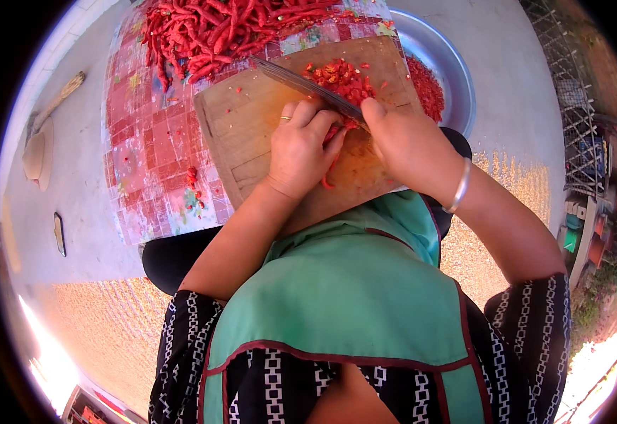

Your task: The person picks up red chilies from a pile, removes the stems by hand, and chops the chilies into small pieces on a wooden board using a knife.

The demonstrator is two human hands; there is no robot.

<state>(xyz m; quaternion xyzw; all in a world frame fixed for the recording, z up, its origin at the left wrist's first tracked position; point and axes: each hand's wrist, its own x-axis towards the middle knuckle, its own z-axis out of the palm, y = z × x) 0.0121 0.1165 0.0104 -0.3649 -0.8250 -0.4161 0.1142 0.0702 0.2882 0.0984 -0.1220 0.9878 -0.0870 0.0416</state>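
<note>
A wooden cutting board (241, 141) lies at a slant on the table in front of me. My right hand (409, 145) is closed round the handle of a knife (301, 83), whose long dark blade points to the far left across the board. Close beside the blade, my left hand (305, 145) has its fingers curled over red chili peppers (333, 133), pressing them to the wood. One pepper end (327, 180) sticks out below that hand. Beyond the blade sits a small heap of chopped chili (344, 79).
A big pile of whole red chilies (213, 32) covers the far part of the checked tablecloth (156, 152). Right of the board stands a metal basin (457, 78) with chopped chili inside. On the floor at left lie a phone-like dark object (59, 234) and a hat (37, 155).
</note>
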